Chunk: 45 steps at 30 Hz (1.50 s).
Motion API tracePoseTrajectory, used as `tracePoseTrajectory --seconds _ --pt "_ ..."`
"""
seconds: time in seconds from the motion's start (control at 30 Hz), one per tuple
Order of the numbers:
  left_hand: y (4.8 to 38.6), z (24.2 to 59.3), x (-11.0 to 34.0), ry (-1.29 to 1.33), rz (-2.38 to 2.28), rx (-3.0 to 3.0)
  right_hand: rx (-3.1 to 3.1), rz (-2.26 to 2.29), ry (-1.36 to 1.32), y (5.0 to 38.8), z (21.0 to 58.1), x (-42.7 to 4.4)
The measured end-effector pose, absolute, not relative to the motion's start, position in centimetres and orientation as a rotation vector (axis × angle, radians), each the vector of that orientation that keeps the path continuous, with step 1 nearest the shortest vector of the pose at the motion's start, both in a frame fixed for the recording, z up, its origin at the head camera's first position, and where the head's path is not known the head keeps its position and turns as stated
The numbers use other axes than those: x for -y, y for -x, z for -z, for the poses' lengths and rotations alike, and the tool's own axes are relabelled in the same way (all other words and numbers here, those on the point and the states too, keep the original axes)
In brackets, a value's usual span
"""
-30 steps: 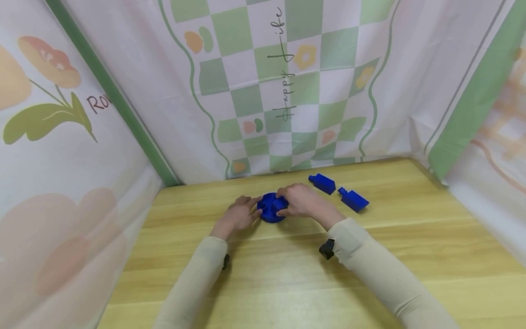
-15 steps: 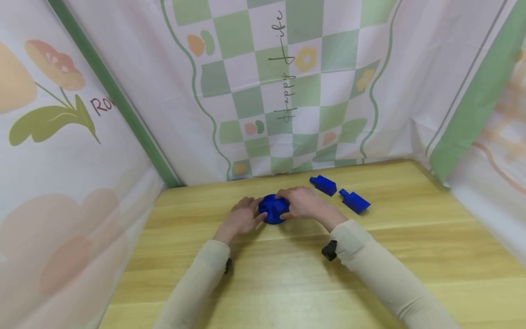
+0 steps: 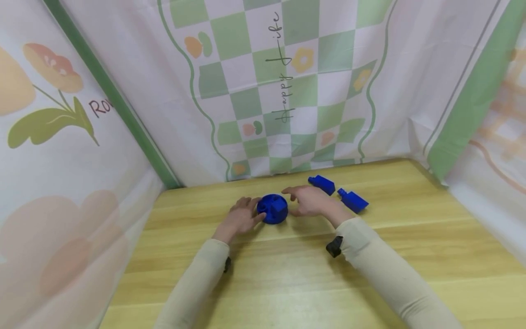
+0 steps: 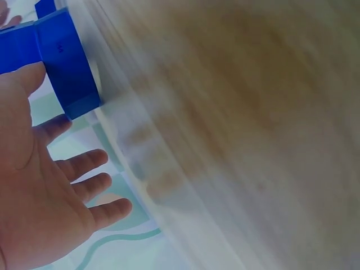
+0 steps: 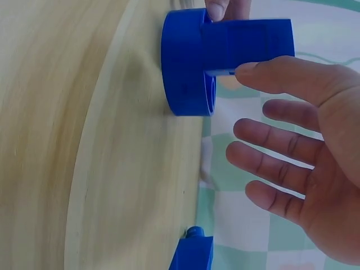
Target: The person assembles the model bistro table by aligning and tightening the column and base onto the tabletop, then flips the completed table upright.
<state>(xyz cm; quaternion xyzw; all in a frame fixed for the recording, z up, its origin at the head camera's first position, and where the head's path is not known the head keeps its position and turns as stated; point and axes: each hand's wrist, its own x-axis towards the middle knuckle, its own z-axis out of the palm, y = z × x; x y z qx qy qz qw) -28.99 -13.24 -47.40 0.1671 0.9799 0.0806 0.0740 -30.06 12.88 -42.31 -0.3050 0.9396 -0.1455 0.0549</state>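
Note:
A round blue base (image 3: 263, 220) with holes in its top lies on the wooden table. An upright rectangular blue block (image 3: 280, 205) stands in its right part. My left hand (image 3: 240, 218) holds the base's left side between thumb and forefinger; its other fingers are spread, as the left wrist view shows. To the right of the base, my right hand (image 3: 311, 201) holds nothing, its fingers apart. In the right wrist view the right thumb (image 5: 275, 73) overlaps the block (image 5: 250, 45); whether it touches cannot be told.
Two more blue blocks with knobbed ends lie behind and right of my right hand: one farther back (image 3: 323, 184), one nearer (image 3: 353, 201). Patterned cloth (image 3: 230, 91) hangs along the table's back edge and both sides.
My right hand has let go of the upright block and drawn back to the right with its fingers spread. The left hand keeps its place at the base.

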Motion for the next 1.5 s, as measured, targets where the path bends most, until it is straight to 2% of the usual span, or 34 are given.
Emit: tracePoseTrajectory --seconds 0.43,1.5 --pt "28.9 47.6 13.3 -0.450 -0.227 -2.939 -2.860 0.507 0.826 30.2 42.4 -14.3" --pt "29.2 47.4 13.4 -0.384 -0.289 -2.977 -2.919 0.501 0.774 31.3 42.9 -16.8"
